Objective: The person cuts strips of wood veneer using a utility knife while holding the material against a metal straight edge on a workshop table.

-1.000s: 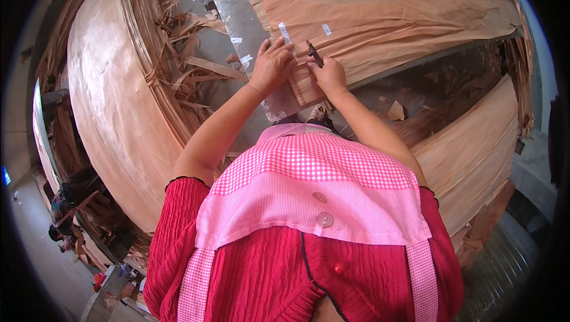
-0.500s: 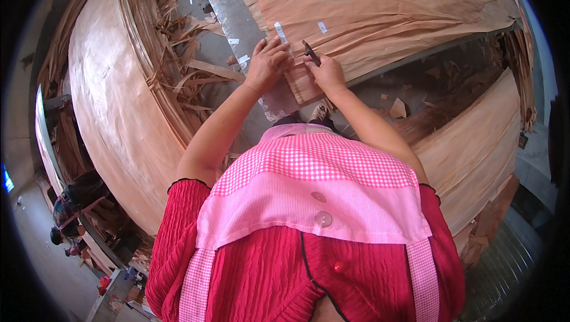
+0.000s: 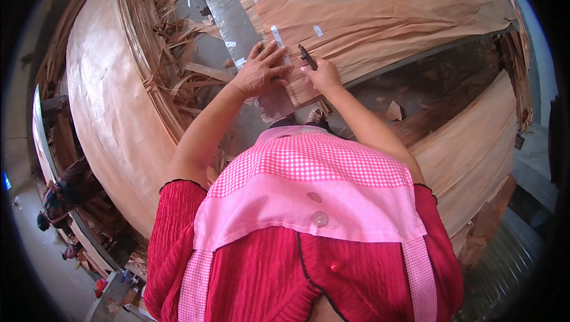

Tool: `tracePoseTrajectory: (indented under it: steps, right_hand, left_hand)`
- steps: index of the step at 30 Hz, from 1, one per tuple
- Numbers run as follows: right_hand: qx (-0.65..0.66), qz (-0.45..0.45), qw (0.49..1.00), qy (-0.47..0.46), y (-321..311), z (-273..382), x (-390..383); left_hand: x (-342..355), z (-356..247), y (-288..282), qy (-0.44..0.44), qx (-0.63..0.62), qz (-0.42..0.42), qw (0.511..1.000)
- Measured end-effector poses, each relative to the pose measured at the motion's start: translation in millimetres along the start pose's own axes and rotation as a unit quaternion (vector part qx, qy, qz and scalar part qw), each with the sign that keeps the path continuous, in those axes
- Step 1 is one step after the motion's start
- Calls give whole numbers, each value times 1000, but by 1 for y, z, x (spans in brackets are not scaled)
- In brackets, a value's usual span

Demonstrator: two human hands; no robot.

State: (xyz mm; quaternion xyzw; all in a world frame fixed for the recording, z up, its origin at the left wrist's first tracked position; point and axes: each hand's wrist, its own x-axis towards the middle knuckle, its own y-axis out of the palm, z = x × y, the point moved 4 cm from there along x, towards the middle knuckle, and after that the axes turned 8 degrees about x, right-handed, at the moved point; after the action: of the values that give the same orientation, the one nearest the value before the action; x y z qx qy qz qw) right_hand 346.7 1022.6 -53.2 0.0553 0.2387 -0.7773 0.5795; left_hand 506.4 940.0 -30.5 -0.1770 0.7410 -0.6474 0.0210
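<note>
Dark, slim tool [image 3: 307, 57] gripped in the right hand [image 3: 324, 76], fingers closed around it; whether its tip touches anything cannot be told. Left hand [image 3: 260, 75] open, palm down, fingers spread at the near-left edge of the tan veneer sheet [image 3: 380, 10]. White tape strip [image 3: 276, 36] lies just beyond its fingertips. Veneer sheet spread on a grey tabletop [image 3: 221, 16]. Further left: veneer scraps [image 3: 199, 75], then a large pale veneer stack [image 3: 107, 84].

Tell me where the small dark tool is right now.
In the head view, the small dark tool is in the upper middle, held in the right hand above the veneer sheet, to the right of the left hand.
</note>
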Motion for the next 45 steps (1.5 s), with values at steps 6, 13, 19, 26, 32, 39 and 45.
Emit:
tracePoseTrajectory:
  steps: [6, 13, 19, 26, 32, 39, 45]
  right_hand:
    - [9, -157, 986, -50, -88, -42, 21]
    - [-147, -200, 963, -99, -146, 7, 36]
    - [-84, 25, 988, -128, -81, 26, 36]
    - [-321, 248, 887, -220, -35, 60, 30]
    - [-335, 345, 788, -385, -12, 68, 32]
    - [-319, 324, 701, -549, 7, 44, 42]
    - [-376, 296, 686, -549, 11, 38, 40]
  left_hand:
    - [-3, 21, 8, -170, -275, -81, 943]
    - [-29, -1, -20, -238, -75, -251, 935]
    - [-44, -45, 0, -219, 25, -105, 970]
    - [-34, -59, 16, -291, 37, -134, 947]
    - [-43, -62, -1, -447, 23, -275, 851]
    - [-27, -62, 16, -460, 52, -158, 872]
    - [-27, -56, 31, -492, 47, -107, 863]
